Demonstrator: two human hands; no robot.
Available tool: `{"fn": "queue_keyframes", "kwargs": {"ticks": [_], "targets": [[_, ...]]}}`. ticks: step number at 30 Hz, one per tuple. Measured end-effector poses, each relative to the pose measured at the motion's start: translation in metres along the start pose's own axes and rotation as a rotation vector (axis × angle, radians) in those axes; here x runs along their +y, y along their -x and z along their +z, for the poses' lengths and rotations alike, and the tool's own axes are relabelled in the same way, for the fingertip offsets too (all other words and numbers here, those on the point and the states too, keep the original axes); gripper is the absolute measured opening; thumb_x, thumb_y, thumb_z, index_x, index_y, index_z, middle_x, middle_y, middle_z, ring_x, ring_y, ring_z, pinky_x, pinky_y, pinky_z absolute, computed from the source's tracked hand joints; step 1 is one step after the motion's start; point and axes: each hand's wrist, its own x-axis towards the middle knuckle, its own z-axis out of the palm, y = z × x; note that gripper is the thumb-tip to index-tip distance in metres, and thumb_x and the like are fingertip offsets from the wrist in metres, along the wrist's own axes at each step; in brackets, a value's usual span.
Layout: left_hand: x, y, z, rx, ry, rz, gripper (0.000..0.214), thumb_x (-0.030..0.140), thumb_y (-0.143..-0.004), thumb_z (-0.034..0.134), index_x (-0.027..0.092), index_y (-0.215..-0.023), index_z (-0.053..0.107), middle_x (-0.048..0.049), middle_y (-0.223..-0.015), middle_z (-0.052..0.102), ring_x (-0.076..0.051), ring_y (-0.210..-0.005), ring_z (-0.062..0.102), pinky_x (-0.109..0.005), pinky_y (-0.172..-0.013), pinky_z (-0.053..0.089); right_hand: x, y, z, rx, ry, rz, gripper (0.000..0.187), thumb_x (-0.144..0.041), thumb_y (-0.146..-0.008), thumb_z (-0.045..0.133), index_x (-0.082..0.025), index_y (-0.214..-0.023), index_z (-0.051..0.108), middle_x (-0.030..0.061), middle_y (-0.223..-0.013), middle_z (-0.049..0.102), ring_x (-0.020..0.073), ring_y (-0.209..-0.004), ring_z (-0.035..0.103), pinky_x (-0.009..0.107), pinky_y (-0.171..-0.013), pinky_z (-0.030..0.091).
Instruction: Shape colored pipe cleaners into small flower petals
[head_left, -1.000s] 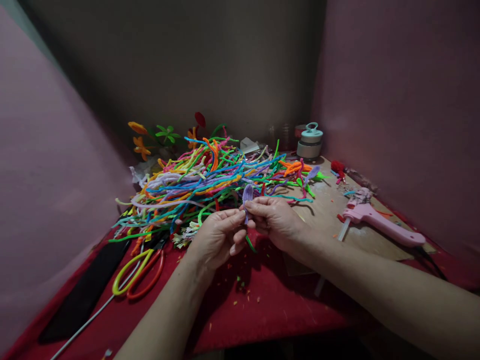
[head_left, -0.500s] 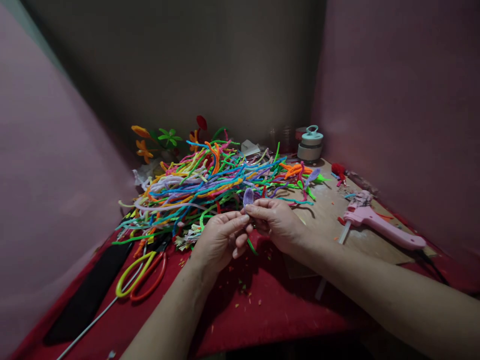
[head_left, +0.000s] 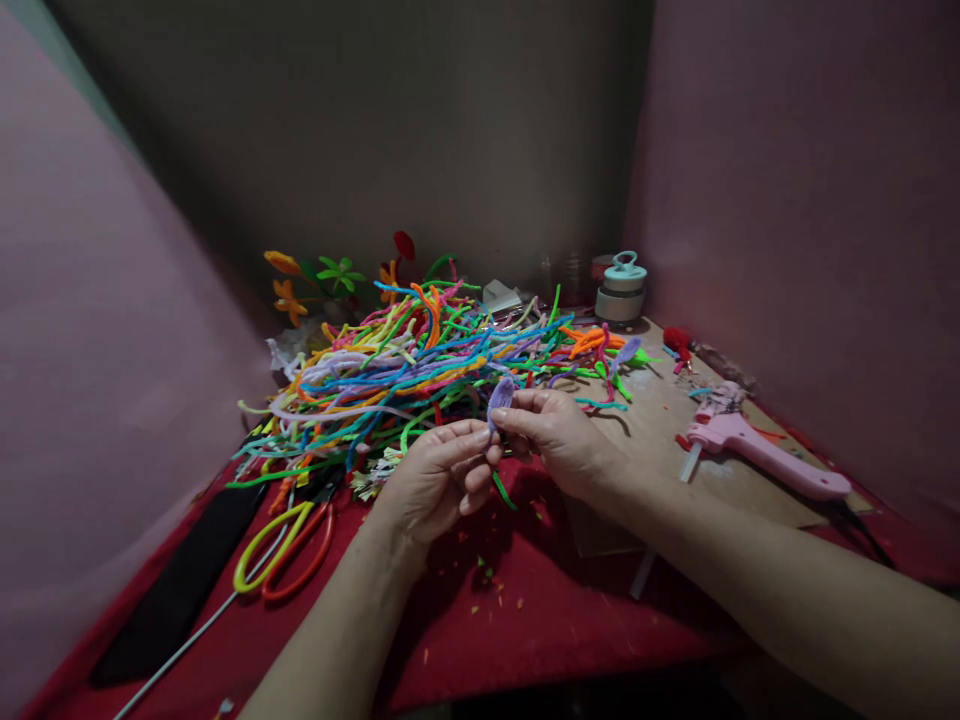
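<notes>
A small purple petal shape of bent pipe cleaner (head_left: 500,398) stands upright between my two hands, over the front of the pile. My left hand (head_left: 442,470) pinches its lower end between thumb and forefinger, with the other fingers curled. From the right, my right hand (head_left: 551,430) grips its side with thumb and fingers closed. Behind the hands lies a heap of pipe cleaners (head_left: 390,375) in many colours. The petal's bottom tip is partly hidden by my fingers.
Scissors (head_left: 289,555) with yellow and red handles lie at left beside a black strip (head_left: 176,590). On a brown board (head_left: 637,440) at right rests a pink glue gun (head_left: 772,462). A light-blue-lidded container (head_left: 621,290) and pipe-cleaner flowers (head_left: 340,274) stand behind.
The purple petal has turned and leans slightly right, showing more of its length. My right hand has shifted a little right, and my left fingers have loosened slightly.
</notes>
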Motion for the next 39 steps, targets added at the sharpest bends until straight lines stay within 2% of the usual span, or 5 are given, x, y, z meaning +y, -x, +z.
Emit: {"fn": "queue_keyframes", "kwargs": {"ticks": [13,20,25,29,39], "targets": [[-0.005,0.0,0.01,0.102,-0.131,0.114,0.013,0.024,-0.073,0.063,0.013,-0.072,0.056,0.0028,-0.06,0.055,-0.002,-0.037,0.04,-0.014,-0.03,0.032,0.004,0.004,0.007,0.12,0.096,-0.046,0.018,-0.028,-0.07,0.059,-0.014,-0.061,0.051,-0.0063,-0.05,0.045,0.0044,-0.044,0.032,0.021,-0.046,0.025],[-0.01,0.0,0.01,0.191,-0.381,0.268,0.016,0.028,-0.074,0.064,0.013,-0.072,0.059,0.0034,-0.056,0.053,-0.003,-0.041,0.044,-0.014,-0.037,0.035,0.007,0.005,0.006,0.134,0.101,-0.072,0.017,-0.027,-0.071,0.057,-0.015,-0.061,0.05,-0.0076,-0.049,0.039,0.0046,-0.044,0.029,0.021,-0.046,0.025],[-0.006,0.001,0.009,0.122,-0.208,0.172,0.014,0.025,-0.073,0.065,0.012,-0.073,0.059,0.0015,-0.064,0.058,-0.002,-0.04,0.042,-0.015,-0.033,0.034,0.005,0.007,0.007,0.123,0.084,-0.076,0.018,-0.027,-0.072,0.057,-0.015,-0.061,0.05,-0.0065,-0.05,0.043,0.0048,-0.044,0.031,0.021,-0.046,0.027],[-0.005,0.0,0.009,0.097,-0.108,0.139,0.012,0.021,-0.071,0.066,0.012,-0.073,0.059,0.0021,-0.061,0.056,-0.002,-0.038,0.041,-0.014,-0.031,0.034,0.004,0.007,0.008,0.132,0.09,-0.09,0.018,-0.028,-0.071,0.059,-0.015,-0.062,0.051,-0.0062,-0.052,0.044,0.0048,-0.045,0.033,0.021,-0.047,0.029],[-0.005,0.0,0.011,0.134,-0.119,0.125,0.015,0.023,-0.066,0.068,0.013,-0.071,0.058,0.0032,-0.057,0.055,-0.003,-0.036,0.038,-0.015,-0.03,0.032,0.007,0.007,0.009,0.176,0.157,-0.094,0.018,-0.031,-0.071,0.058,-0.014,-0.067,0.054,-0.0022,-0.06,0.048,0.008,-0.054,0.039,0.022,-0.051,0.033]]}}
